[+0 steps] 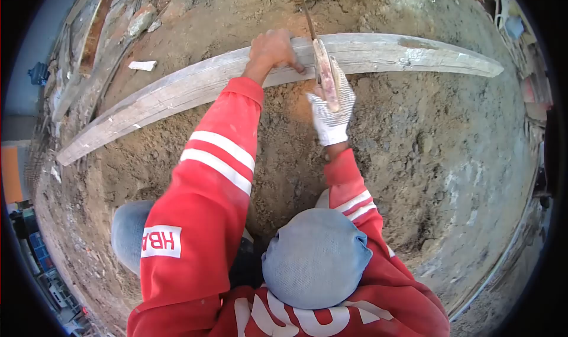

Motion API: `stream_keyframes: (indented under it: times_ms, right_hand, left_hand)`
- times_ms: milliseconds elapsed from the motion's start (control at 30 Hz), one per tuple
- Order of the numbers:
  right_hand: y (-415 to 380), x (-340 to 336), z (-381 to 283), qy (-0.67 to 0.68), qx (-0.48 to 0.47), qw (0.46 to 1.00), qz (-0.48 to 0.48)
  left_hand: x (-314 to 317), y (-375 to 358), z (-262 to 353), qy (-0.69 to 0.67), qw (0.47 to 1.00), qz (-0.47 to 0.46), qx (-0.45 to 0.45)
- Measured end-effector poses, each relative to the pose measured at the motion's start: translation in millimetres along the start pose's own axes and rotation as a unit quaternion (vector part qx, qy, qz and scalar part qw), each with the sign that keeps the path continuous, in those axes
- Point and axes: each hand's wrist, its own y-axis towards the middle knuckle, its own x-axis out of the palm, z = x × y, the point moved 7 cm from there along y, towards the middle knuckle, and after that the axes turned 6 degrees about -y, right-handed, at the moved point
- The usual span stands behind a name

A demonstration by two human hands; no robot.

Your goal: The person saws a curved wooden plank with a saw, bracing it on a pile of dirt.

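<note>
A long grey wooden beam (189, 88) lies across the ground in front of me and looks bowed in this wide view. My bare left hand (272, 52) grips it near the middle, thumb against the near edge and fingers over the top. In a striped white work glove, my right hand (335, 112) is closed around the wooden handle of a handsaw (326, 76). The saw's thin brown blade is seen nearly edge-on and points away from me, crossing the beam's far edge just right of my left hand.
Bare brown soil (402, 136) surrounds the beam. My knees in blue-grey cloth (316, 257) are bent close below my arms. Stones (142, 20), a white scrap (142, 65) and long boards (97, 26) lie at the far left. More debris (526, 47) lines the right edge.
</note>
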Motion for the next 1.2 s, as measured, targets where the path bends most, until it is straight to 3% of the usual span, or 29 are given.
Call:
stream_keyframes:
  times_ms: [33, 67, 100, 133, 167, 200, 267, 333, 667, 867, 967, 1033, 1200]
  right_hand:
    - [-0.5, -9.2, 12.6, 0.088, 0.028, 0.996, -0.012]
    - [-12.4, -24.1, 1.4, -0.147, -0.147, 0.978, 0.019]
    - [-35.1, -33.0, 3.8, -0.094, -0.038, 0.994, -0.036]
    - [-48.9, -49.2, -29.8, -0.125, -0.021, 0.99, -0.055]
    - [-82.9, -68.7, -42.6, -0.202, -0.15, 0.966, -0.06]
    - [-135.2, -91.6, -21.4, -0.284, -0.019, 0.948, -0.142]
    - [-156.6, -117.0, -37.8, -0.283, -0.075, 0.95, -0.113]
    - [-157.7, -122.7, -36.7, -0.281, -0.049, 0.951, -0.117]
    - [-152.7, -143.0, -33.7, -0.222, 0.09, 0.966, -0.099]
    - [-139.1, -129.0, -30.2, -0.137, 0.111, 0.983, -0.048]
    - [-127.2, -122.0, -29.5, -0.078, 0.15, 0.985, -0.045]
    - [-117.9, -118.3, -32.5, -0.072, 0.117, 0.988, -0.071]
    - [-102.0, -116.5, -30.2, -0.147, 0.001, 0.982, -0.12]
  left_hand:
    - [3.0, 0.9, 1.2, -0.008, 1.0, -0.024, 0.008]
    - [2.4, 3.8, 1.8, -0.017, 1.0, -0.021, 0.013]
    - [4.2, 6.1, 0.3, -0.015, 0.999, -0.025, 0.022]
    - [6.9, 8.1, -2.8, -0.014, 0.999, -0.028, 0.029]
    - [9.6, 14.8, -8.4, -0.023, 0.999, -0.023, 0.029]
    - [16.7, 25.9, -12.5, -0.025, 0.998, -0.045, 0.044]
    - [18.7, 39.5, -15.1, -0.032, 0.996, -0.067, 0.059]
    - [24.1, 45.8, -15.3, -0.054, 0.986, -0.148, 0.053]
    - [46.4, 84.9, -34.8, -0.097, 0.973, -0.17, 0.124]
    - [30.7, 61.0, -21.7, -0.1, 0.976, -0.107, 0.158]
    - [23.0, 39.3, -14.1, -0.056, 0.991, -0.076, 0.093]
    - [12.4, 11.2, -3.8, -0.024, 0.999, -0.037, 0.029]
    - [14.9, -51.8, 22.3, 0.008, 0.994, 0.103, 0.022]
